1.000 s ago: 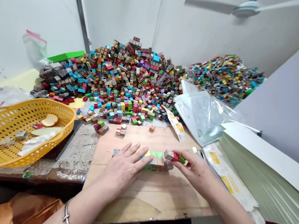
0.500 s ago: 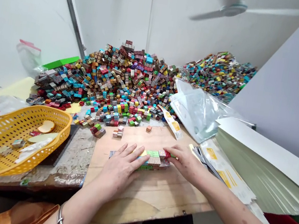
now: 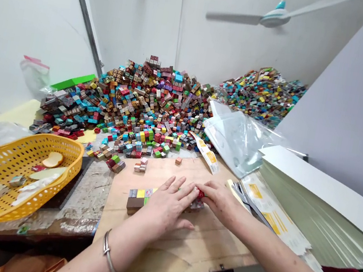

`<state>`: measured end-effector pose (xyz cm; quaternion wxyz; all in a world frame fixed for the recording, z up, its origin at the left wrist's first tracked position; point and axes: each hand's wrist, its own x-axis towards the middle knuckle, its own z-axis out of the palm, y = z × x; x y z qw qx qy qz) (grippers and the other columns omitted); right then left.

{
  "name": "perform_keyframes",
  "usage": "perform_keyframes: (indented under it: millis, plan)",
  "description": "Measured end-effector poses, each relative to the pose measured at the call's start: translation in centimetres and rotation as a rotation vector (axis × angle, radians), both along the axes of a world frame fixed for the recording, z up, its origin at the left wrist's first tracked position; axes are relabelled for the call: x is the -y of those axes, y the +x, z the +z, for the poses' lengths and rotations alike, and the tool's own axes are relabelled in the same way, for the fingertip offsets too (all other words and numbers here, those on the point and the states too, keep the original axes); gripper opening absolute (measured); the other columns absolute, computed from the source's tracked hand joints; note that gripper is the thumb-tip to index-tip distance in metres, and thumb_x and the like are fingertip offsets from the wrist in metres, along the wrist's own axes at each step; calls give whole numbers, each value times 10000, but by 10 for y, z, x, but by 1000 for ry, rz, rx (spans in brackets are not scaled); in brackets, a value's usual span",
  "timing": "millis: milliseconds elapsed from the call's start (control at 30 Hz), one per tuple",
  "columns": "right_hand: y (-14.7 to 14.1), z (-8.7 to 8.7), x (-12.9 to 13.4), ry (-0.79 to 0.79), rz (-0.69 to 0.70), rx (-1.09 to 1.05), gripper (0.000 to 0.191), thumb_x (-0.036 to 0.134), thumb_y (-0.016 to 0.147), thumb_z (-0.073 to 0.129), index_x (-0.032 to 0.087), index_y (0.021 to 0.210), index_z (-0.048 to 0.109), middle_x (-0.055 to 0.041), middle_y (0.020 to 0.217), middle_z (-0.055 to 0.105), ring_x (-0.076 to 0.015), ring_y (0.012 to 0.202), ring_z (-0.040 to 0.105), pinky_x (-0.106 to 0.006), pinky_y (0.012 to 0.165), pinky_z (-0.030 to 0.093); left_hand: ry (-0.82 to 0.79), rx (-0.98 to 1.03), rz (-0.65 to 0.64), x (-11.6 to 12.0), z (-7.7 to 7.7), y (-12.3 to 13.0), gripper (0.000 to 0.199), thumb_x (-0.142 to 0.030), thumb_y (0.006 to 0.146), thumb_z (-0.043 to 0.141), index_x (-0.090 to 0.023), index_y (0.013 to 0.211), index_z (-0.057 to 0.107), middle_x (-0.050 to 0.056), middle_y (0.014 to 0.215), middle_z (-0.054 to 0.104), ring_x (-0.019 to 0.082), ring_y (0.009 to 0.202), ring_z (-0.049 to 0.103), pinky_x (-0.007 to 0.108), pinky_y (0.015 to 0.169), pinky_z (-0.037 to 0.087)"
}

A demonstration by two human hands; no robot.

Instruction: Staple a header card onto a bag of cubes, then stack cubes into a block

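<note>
A row of small printed paper blocks (image 3: 137,200) lies on the wooden board (image 3: 198,245) in front of me. My left hand (image 3: 169,206) rests flat across the middle and right part of this row, fingers stretched out and hiding most of it. At the row's right end, my right hand (image 3: 222,201) has thumb and fingers closed on a red block (image 3: 199,193), which is partly covered. Brown, grey and yellow faces show at the uncovered left end.
A large heap of blocks (image 3: 152,103) rises behind the board. The yellow basket (image 3: 75,157) with scraps stands left. Scissors (image 3: 248,196), label sheets (image 3: 269,211), a plastic bag (image 3: 237,136) and a paper stack (image 3: 325,192) lie right. Loose blocks (image 3: 140,166) sit near the board's back.
My left hand has slid right along the row, uncovering its left end. My right hand stays at the right end. The camera view has shifted slightly.
</note>
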<state>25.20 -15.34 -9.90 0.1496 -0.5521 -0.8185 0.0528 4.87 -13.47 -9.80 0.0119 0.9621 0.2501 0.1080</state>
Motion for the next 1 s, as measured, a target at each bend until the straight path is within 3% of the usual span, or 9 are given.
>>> perform_keyframes:
  millis: [267,433,567,767,900,1000]
  plan:
    - [17,-3,-2,-4,-10,-84,321,141,754,546,183,1063,622,-98,987,685,-228,910,631,-345,802,498,-35,35,12,2,1,-1,689,-487,807,527,-236,1384,247,26,1427,340,244,1291,316,415,1080,218]
    - [29,10,-20,-65,-156,-102,284,185,762,549,174,1032,637,-93,994,680,-229,891,634,-332,772,502,-52,58,16,4,5,0,659,-425,810,554,-257,1374,260,14,1408,373,234,1270,342,407,1078,218]
    - [9,13,-61,-151,-215,-77,360,217,779,567,160,1134,569,-65,961,671,-185,864,624,-273,747,491,-69,56,16,3,6,-1,667,-409,809,560,-254,1378,249,12,1416,358,237,1279,322,412,1079,214]
    - [-31,-10,-123,-201,-280,21,310,275,800,599,135,1073,554,-55,905,635,-168,787,607,-329,705,500,-88,41,20,2,3,-2,643,-407,826,529,-225,1379,253,21,1419,353,271,1277,323,425,1079,210]
    - [-45,-21,-139,-208,-262,63,252,322,864,522,147,1041,559,-56,1015,591,-164,850,586,-362,735,498,-88,56,18,2,1,-3,623,-389,833,521,-216,1373,264,16,1414,363,257,1277,323,413,1073,231]
    - [-49,-22,-140,-212,-243,50,225,319,865,520,144,996,575,-50,985,600,-154,823,588,-350,722,499,-89,56,16,1,0,-3,615,-375,833,521,-212,1370,270,15,1413,364,253,1279,320,411,1075,226]
